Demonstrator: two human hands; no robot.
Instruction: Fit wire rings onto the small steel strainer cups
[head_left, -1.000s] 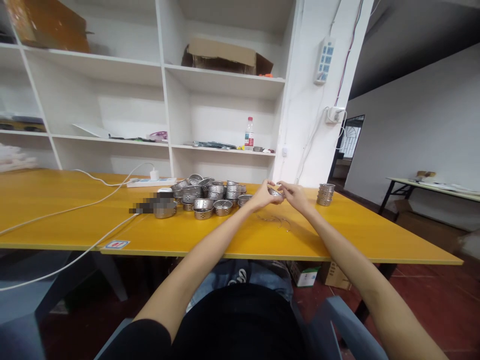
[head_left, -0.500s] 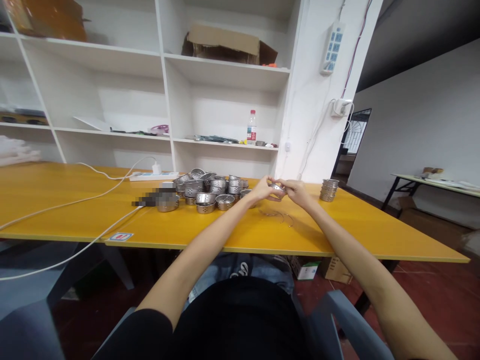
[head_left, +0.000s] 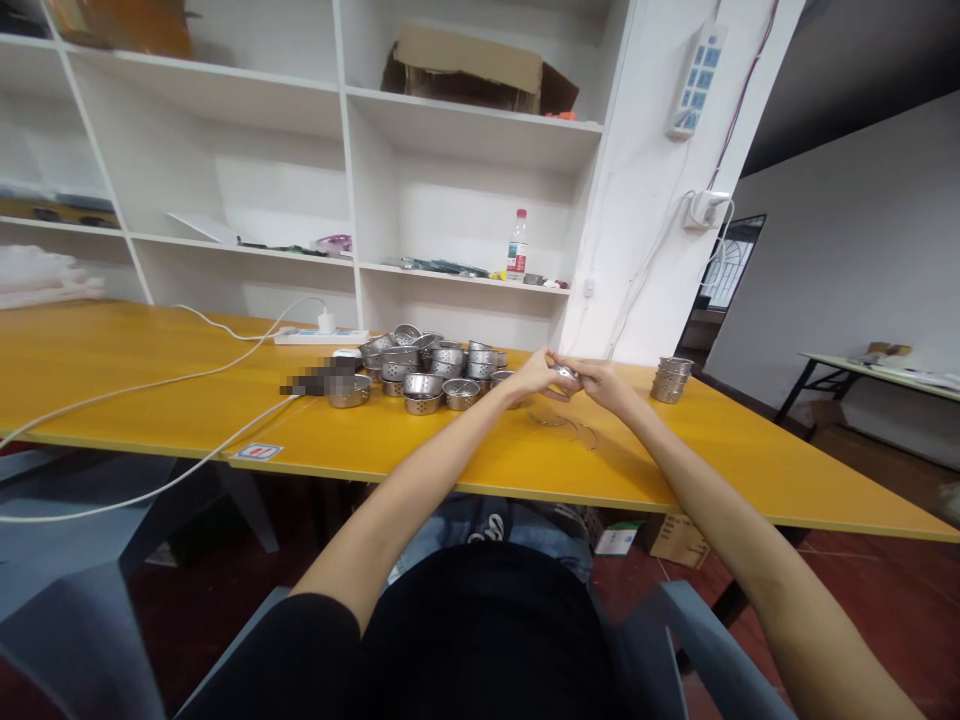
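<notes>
Soft, even light is filling the middle of the view, brightening the white shelves toward twelve o'clock. The counter is reflecting a pale sheen around nine o'clock, while faint shadows are falling beneath the hands. The ceiling is staying dark toward one to two o'clock, and deep shadow is pooling under the counter around seven o'clock. Wide-angle distortion is stretching the edges, slight blur is softening fine detail, and a pixelated patch is masking a spot near nine o'clock.
</notes>
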